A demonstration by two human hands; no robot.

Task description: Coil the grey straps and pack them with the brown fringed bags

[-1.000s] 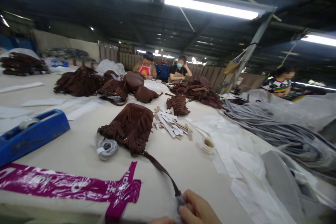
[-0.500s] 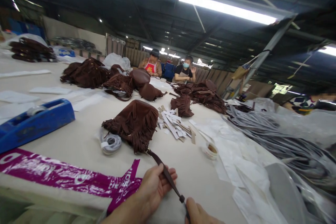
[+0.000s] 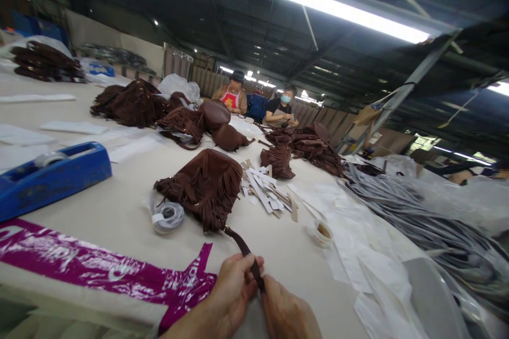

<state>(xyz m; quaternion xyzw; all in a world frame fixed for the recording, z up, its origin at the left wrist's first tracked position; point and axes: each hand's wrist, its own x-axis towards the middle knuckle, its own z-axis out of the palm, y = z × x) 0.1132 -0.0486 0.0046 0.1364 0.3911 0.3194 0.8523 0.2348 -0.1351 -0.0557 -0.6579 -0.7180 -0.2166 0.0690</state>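
A brown fringed suede bag (image 3: pixel 207 186) lies on the pale table (image 3: pixel 119 212) in front of me. Its dark brown strap (image 3: pixel 242 246) runs from the bag's near corner toward me. My left hand (image 3: pixel 233 291) has its fingers curled round the strap. My right hand (image 3: pixel 284 310) meets it from the right and pinches the same strap where the two hands touch. A coil of grey tape (image 3: pixel 166 215) sits just left of the bag.
A blue tape dispenser (image 3: pixel 47 177) and magenta printed tape (image 3: pixel 99 273) lie at the left. Paper strips (image 3: pixel 264 190), a small tape roll (image 3: pixel 321 233), white sheets and grey plastic bags (image 3: pixel 421 212) fill the right. More brown bags (image 3: pixel 159 111) and two seated people (image 3: pixel 258 103) are farther back.
My left hand came into view and took hold of the strap. My right hand has slid up along the strap until it meets the left. The camera view shifted slightly.
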